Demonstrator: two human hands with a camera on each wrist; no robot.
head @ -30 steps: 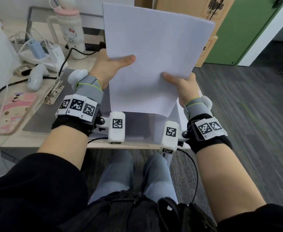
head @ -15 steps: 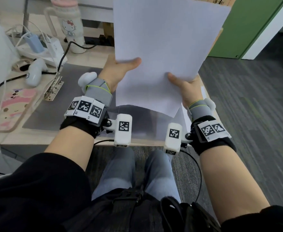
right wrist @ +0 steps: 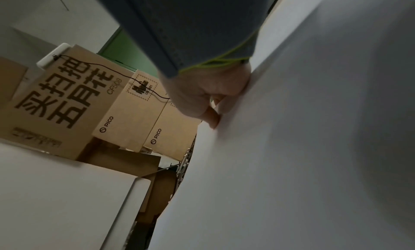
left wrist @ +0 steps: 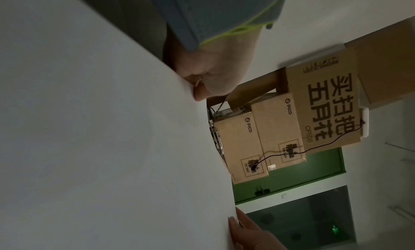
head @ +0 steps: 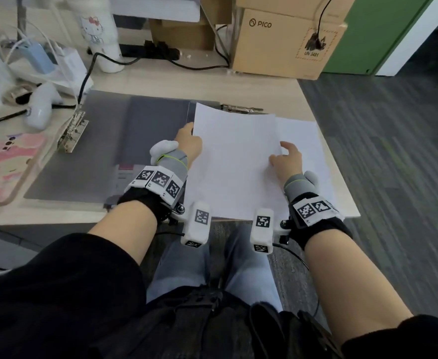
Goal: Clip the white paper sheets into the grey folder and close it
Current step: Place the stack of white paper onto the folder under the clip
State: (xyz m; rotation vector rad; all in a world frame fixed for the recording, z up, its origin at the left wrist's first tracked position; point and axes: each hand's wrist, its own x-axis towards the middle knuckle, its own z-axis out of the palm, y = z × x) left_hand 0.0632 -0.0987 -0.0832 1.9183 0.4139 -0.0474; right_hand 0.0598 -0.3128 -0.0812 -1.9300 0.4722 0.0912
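Note:
The stack of white paper sheets (head: 236, 161) hangs low and nearly flat over the right half of the open grey folder (head: 96, 151) on the desk. My left hand (head: 189, 143) pinches the sheets' left edge and my right hand (head: 287, 158) pinches the right edge. A metal clip (head: 241, 109) shows just beyond the sheets' far edge. Another white sheet (head: 306, 141) lies under them at the right. In the left wrist view the sheets (left wrist: 101, 147) fill the left side under my left hand (left wrist: 213, 76). In the right wrist view my right hand (right wrist: 211, 97) curls on the sheets (right wrist: 292, 147).
A second metal lever clip (head: 73, 132) sits at the folder's left edge. A white controller (head: 40, 107), a pink phone case (head: 8, 167), cables and a cartoon-cat bottle (head: 101, 35) crowd the left and back. Cardboard boxes (head: 285, 40) stand behind. The desk ends just right of the sheets.
Both hands have brought the sheets down from upright in front of me to nearly flat over the folder's right half. The head view has tilted down toward the desk.

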